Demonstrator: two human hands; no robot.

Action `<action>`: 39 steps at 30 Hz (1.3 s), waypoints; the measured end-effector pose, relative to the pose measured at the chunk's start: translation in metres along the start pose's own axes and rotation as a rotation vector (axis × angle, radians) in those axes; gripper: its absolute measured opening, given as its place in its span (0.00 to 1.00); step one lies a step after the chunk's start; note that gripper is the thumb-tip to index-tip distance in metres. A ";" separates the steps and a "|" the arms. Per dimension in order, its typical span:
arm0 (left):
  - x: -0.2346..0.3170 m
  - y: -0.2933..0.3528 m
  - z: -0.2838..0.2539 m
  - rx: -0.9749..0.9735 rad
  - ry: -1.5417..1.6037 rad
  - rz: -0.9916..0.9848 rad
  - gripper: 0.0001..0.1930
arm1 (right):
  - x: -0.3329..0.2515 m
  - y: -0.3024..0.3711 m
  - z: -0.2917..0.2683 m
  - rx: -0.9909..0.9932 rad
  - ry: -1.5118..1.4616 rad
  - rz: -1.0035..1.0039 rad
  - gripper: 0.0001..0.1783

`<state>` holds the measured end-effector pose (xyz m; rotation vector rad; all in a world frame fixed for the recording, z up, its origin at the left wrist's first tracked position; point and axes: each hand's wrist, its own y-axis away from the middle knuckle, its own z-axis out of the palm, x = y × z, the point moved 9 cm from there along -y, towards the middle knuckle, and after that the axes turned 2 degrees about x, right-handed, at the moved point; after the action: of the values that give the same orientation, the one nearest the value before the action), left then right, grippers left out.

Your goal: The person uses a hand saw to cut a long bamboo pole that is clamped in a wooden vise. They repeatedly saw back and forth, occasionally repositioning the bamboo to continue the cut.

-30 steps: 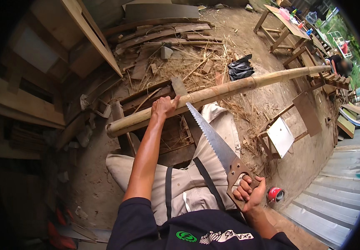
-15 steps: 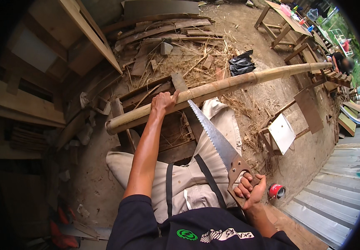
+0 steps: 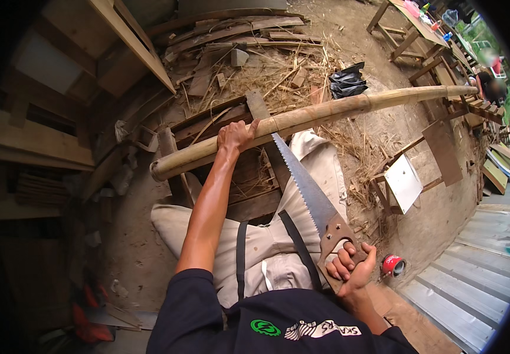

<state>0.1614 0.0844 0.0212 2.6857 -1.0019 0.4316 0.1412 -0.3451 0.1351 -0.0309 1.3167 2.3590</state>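
Observation:
A long bamboo pole (image 3: 337, 109) lies across a low wooden frame (image 3: 258, 106) in front of me, its near end to the left. My left hand (image 3: 235, 137) wraps over the pole near that end, with the thumb pointing along it to the right. In my right hand (image 3: 349, 266) is the brown handle of a handsaw (image 3: 308, 189). The blade slants up and left, teeth toward the left, and its tip is at the underside of the pole, just right of my left hand. A thin dark line crosses the bamboo above the tip.
Split boards and bamboo strips (image 3: 237, 35) lie heaped beyond the pole, near a black plastic bag (image 3: 347, 81). To the right are a white panel (image 3: 402, 183), a red can (image 3: 393, 265) and corrugated metal sheet (image 3: 461, 283). Another person (image 3: 492, 88) is by the pole's far end.
The handsaw's tip sits slightly lower against the pole, and my right hand has drawn a little down and left. My left hand keeps its hold. The whole view has shifted slightly.

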 end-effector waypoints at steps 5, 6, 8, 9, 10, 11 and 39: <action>0.005 0.012 0.001 0.145 -0.035 0.066 0.40 | 0.007 -0.002 0.014 0.025 -0.134 0.039 0.24; 0.006 0.013 -0.003 0.195 -0.016 0.084 0.38 | 0.006 -0.004 0.021 -0.033 -0.125 0.014 0.26; 0.004 0.012 0.002 0.127 -0.028 0.057 0.35 | 0.009 -0.007 0.023 -0.036 -0.027 -0.010 0.30; 0.004 0.011 0.002 0.101 -0.035 0.058 0.37 | 0.009 -0.008 0.025 -0.052 0.013 -0.029 0.31; 0.005 0.008 -0.001 0.108 -0.023 0.070 0.37 | 0.011 -0.008 0.031 -0.126 0.061 -0.036 0.30; 0.004 0.008 -0.001 0.077 -0.016 0.076 0.38 | 0.006 -0.008 0.032 -0.129 0.274 -0.126 0.28; 0.022 0.008 -0.011 -0.168 -0.036 0.201 0.42 | -0.026 -0.007 0.044 -0.248 1.007 -0.467 0.18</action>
<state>0.1696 0.0694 0.0399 2.4631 -1.2648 0.3214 0.1756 -0.3157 0.1598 -1.5755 1.1597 2.0757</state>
